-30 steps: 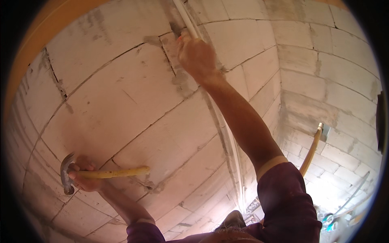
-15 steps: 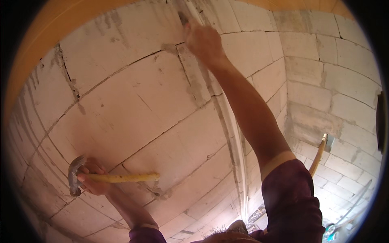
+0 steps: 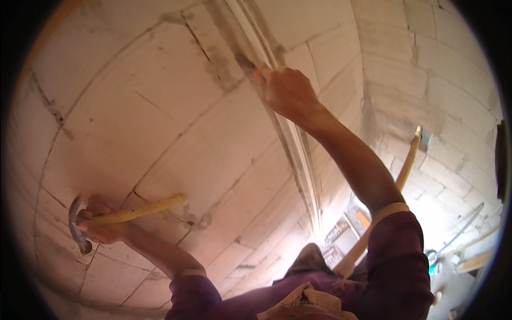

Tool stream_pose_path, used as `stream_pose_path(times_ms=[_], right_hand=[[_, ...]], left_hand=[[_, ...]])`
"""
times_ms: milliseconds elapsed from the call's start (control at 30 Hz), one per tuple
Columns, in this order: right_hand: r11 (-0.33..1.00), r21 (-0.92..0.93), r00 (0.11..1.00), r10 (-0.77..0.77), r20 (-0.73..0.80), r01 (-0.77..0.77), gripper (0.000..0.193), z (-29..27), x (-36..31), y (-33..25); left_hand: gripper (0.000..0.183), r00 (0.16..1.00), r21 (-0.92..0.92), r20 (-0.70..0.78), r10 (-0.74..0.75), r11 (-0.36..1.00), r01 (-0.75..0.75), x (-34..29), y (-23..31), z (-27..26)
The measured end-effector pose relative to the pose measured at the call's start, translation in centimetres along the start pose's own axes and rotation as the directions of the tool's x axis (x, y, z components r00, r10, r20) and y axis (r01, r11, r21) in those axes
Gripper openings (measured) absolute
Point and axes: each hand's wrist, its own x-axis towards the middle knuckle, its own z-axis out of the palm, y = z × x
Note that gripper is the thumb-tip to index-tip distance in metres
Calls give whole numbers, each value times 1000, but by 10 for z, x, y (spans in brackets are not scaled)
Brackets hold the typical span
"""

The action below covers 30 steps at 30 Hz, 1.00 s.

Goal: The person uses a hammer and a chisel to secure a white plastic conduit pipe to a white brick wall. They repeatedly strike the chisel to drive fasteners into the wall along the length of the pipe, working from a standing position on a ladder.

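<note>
My left hand (image 3: 102, 228) grips a claw hammer (image 3: 144, 209) close to its grey metal head, beside the block wall. The hammer's yellow handle points to the right. Higher up, my right hand (image 3: 292, 95) is closed around a small tool with a dark blade (image 3: 245, 62); a bit of red shows at my fingers. Most of that tool is hidden in my grip, so its exact kind is unclear. The blade lies at the left edge of a groove, where pale conduits (image 3: 262, 44) run down the wall.
Pale blocks with rough mortar joints form the wall (image 3: 176, 144). A second block wall (image 3: 442, 90) meets it at the right. A wooden pole (image 3: 409, 160) leans there, near a grey box. Boards and clutter lie on the floor at lower right.
The view has tipped downward, showing more of my body and the floor. My right hand has moved down along the groove with the dark-bladed tool. My left hand still holds the hammer.
</note>
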Motion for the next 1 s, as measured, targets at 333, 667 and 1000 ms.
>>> stream_pose_path(times_ms=[333, 667, 1000], right_hand=[[157, 392, 392, 657, 645, -907, 44, -51, -262, 128], [544, 120, 556, 823, 115, -831, 28, -34, -409, 128], [614, -113, 518, 738, 432, -781, 17, 16, -492, 137]], left_hand=[[47, 999, 96, 53, 2, 995, -7, 9, -11, 9], [31, 992, 397, -128, 2, 916, 50, 11, 6, 22], [25, 990, 495, 80, 112, 858, -137, 30, -14, -8]])
